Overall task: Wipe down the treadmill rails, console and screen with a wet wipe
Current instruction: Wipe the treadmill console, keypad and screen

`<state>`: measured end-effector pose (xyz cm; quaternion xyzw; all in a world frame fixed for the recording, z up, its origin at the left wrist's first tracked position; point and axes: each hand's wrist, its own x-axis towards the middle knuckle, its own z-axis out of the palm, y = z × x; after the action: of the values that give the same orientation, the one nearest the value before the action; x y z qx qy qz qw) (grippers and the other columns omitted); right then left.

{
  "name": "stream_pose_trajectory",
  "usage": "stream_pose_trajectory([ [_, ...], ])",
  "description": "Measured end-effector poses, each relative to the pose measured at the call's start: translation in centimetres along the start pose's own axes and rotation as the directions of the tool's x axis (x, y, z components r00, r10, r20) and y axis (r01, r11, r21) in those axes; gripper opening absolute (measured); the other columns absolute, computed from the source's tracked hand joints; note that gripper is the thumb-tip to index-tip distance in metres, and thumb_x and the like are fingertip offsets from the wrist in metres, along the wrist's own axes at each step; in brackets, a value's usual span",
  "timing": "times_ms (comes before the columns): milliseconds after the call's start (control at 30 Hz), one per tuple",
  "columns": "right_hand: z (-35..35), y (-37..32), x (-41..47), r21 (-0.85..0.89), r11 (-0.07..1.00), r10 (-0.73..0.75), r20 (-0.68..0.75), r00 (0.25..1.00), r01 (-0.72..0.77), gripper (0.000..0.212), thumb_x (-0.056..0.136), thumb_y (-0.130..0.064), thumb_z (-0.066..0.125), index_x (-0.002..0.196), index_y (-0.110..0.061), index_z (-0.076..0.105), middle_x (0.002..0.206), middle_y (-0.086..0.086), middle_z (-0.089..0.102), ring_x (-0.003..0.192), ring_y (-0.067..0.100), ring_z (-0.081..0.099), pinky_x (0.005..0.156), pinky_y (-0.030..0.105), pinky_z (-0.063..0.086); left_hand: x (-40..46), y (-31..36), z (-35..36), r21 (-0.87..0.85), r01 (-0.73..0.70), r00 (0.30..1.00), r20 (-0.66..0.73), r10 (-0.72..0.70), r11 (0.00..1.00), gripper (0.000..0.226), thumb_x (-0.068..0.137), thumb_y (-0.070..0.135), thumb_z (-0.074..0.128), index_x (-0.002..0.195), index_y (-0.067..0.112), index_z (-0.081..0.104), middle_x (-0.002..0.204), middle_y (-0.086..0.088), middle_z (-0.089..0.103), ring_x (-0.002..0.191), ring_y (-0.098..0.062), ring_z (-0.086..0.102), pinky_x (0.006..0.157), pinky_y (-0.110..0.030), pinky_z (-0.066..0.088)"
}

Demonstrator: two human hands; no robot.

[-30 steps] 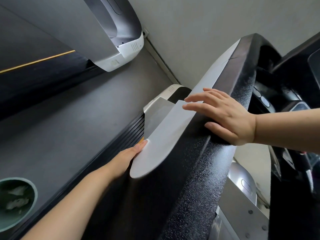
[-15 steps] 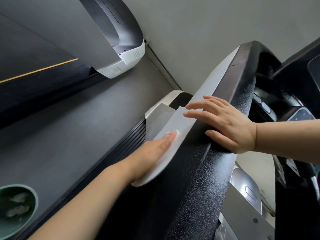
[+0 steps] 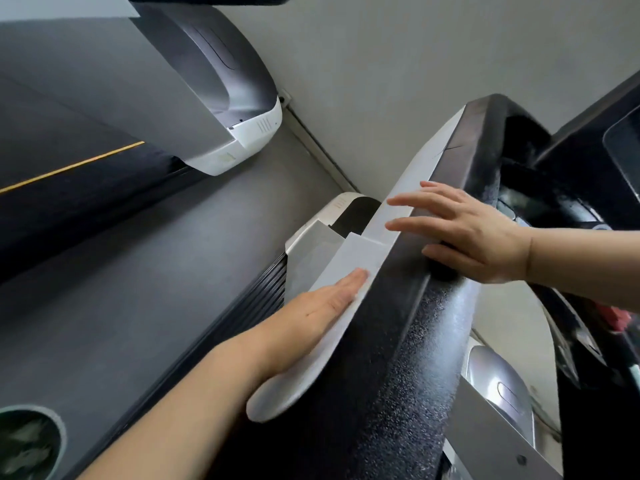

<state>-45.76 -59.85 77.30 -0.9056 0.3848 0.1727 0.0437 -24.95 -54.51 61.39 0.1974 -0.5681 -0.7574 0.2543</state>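
Observation:
The treadmill's left rail runs up the middle, black and textured on top, with a smooth grey side panel. My left hand lies flat against that grey panel, fingers straight and pointing up the rail. No wet wipe shows; whether one lies under the palm I cannot tell. My right hand rests on top of the rail higher up, fingers spread over the edge and thumb on the black surface. The dark console and a corner of its screen sit at the right.
A neighbouring machine with a grey and white housing hangs over the upper left. Dark floor lies between the two. A green bin's rim shows at the bottom left. A pale wall stands behind.
My left hand has slid up the grey side panel from its lower tip, going from fingertips only to a flat palm. My right hand has stayed on the rail top.

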Motion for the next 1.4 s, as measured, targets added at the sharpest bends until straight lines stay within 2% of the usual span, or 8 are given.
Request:
stream_pose_trajectory([
  [133, 0.8, 2.5, 0.4, -0.038, 0.999, -0.016, 0.084, 0.996, 0.019, 0.055, 0.102, -0.044, 0.014, 0.131, -0.017, 0.052, 0.139, 0.017, 0.047, 0.123, 0.031, 0.043, 0.113, 0.045, 0.020, 1.0, -2.6, -0.9, -0.091, 0.224, 0.971, -0.067, -0.230, 0.970, 0.087, 0.052, 0.097, 0.031, 0.127, 0.052, 0.041, 0.130, 0.038, 0.037, 0.116, 0.020, 0.036, 0.107, -0.010, 0.017],
  [233, 1.1, 2.8, 0.9, -0.039, 0.999, -0.022, 0.095, 0.995, 0.026, 0.061, 0.101, -0.044, 0.013, 0.128, -0.012, 0.058, 0.137, 0.016, 0.050, 0.121, 0.031, 0.046, 0.113, 0.047, 0.021, 1.6, -3.9, -1.5, -0.143, 0.352, 0.928, -0.076, -0.365, 0.925, 0.066, 0.071, 0.073, 0.027, 0.125, 0.040, 0.047, 0.102, 0.033, 0.043, 0.082, 0.024, 0.037, 0.070, 0.007, 0.025],
  [400, 1.2, 2.8, 1.0, -0.043, 0.998, -0.039, 0.106, 0.994, 0.044, 0.064, 0.100, -0.045, 0.012, 0.126, -0.012, 0.060, 0.135, 0.016, 0.052, 0.118, 0.030, 0.047, 0.113, 0.046, 0.021, 3.0, -6.5, -1.9, -0.225, 0.451, 0.871, -0.102, -0.481, 0.864, 0.042, 0.096, 0.049, 0.022, 0.130, 0.039, 0.045, 0.126, 0.017, 0.043, 0.108, 0.002, 0.041, 0.095, -0.017, 0.021],
  [667, 1.2, 3.2, 0.9, -0.046, 0.997, -0.062, 0.090, 0.994, 0.066, 0.061, 0.100, -0.044, 0.013, 0.128, -0.013, 0.058, 0.134, 0.015, 0.052, 0.115, 0.032, 0.049, 0.112, 0.047, 0.023, 3.6, -7.4, -2.1, -0.271, 0.455, 0.865, -0.088, -0.493, 0.848, 0.042, 0.079, 0.063, 0.030, 0.099, 0.040, 0.058, 0.100, 0.022, 0.056, 0.092, 0.007, 0.052, 0.091, -0.019, 0.034],
  [833, 1.3, 3.4, 0.9, -0.048, 0.996, -0.074, 0.085, 0.994, 0.078, 0.057, 0.100, -0.044, 0.013, 0.130, -0.017, 0.053, 0.134, 0.015, 0.052, 0.115, 0.032, 0.049, 0.111, 0.049, 0.024, 3.0, -3.8, -1.6, -0.182, 0.339, 0.930, -0.081, -0.358, 0.923, 0.050, 0.076, 0.074, 0.030, 0.112, 0.046, 0.051, 0.097, 0.036, 0.047, 0.087, 0.021, 0.044, 0.064, 0.007, 0.031],
  [967, 1.3, 3.4, 1.0, -0.047, 0.996, -0.078, 0.085, 0.993, 0.082, 0.056, 0.100, -0.043, 0.013, 0.129, -0.016, 0.053, 0.133, 0.015, 0.053, 0.113, 0.032, 0.050, 0.110, 0.048, 0.025, 0.8, -2.0, -0.4, -0.164, 0.102, 0.988, -0.099, -0.119, 0.981, 0.066, 0.069, 0.081, 0.032, 0.126, 0.050, 0.042, 0.136, 0.034, 0.038, 0.127, 0.017, 0.031, 0.110, -0.009, 0.017],
  [1167, 1.4, 3.2, 1.2, -0.049, 0.996, -0.072, 0.093, 0.993, 0.077, 0.057, 0.100, -0.043, 0.012, 0.130, -0.016, 0.051, 0.133, 0.017, 0.053, 0.115, 0.030, 0.047, 0.112, 0.044, 0.023, -0.1, 3.0, 1.1, 0.227, -0.224, 0.975, 0.045, 0.219, 0.948, 0.070, 0.085, 0.073, 0.015, 0.143, 0.035, 0.017, 0.153, 0.023, 0.011, 0.139, 0.010, 0.002, 0.113, -0.013, 0.001],
  [1400, 1.4, 3.2, 0.8, -0.004, 0.999, -0.042, 0.064, 0.997, 0.042, 0.053, 0.100, -0.043, 0.011, 0.136, -0.018, 0.041, 0.134, 0.017, 0.050, 0.120, 0.030, 0.046, 0.114, 0.042, 0.022, 0.7, 4.7, 2.2, 0.478, -0.380, 0.925, 0.177, 0.337, 0.792, 0.065, 0.091, 0.061, 0.011, 0.145, 0.026, 0.006, 0.156, 0.013, 0.004, 0.140, 0.006, -0.006, 0.113, -0.013, -0.003],
])
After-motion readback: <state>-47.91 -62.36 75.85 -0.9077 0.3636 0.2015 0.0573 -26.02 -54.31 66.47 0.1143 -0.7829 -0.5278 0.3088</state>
